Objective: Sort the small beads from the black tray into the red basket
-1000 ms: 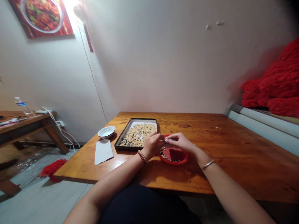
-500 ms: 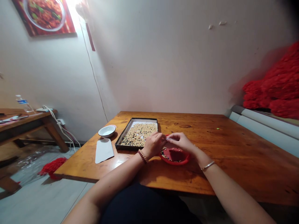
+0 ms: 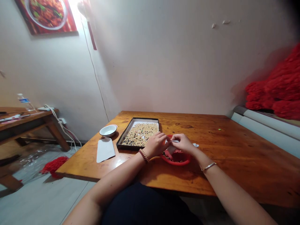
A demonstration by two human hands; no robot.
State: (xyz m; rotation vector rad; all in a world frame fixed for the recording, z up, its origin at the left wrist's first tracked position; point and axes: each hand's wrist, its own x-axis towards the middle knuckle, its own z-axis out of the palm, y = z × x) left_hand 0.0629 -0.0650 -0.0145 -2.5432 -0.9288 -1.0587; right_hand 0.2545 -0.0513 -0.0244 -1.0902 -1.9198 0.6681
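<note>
My left hand (image 3: 156, 144), with a beaded bracelet at its wrist, is closed on a piece of white paper (image 3: 172, 149) above a red plastic basket (image 3: 174, 162). From the other side, my right hand (image 3: 183, 145) pinches the same paper; a silvery bangle is on that wrist. A white end of it seems to stick out beyond the right hand. Dark and pale beans lie in the basket, partly covered by the hands. To the left, a black-edged shallow tray (image 3: 119, 145) holds many yellowish beans mixed with dark ones and a few white scraps.
A white enamel bowl (image 3: 108, 131) and a white card (image 3: 105, 151) sit at the table's left side. A small green bit (image 3: 219, 129) lies on the right. Beyond the right edge are pale rolls (image 3: 264, 125) under a red fluffy heap (image 3: 276, 90). Another table (image 3: 50, 117) stands left.
More of the white paper now shows, hanging below my fingers and out past my right hand. Both hands stay over the basket. The view has shifted slightly.
</note>
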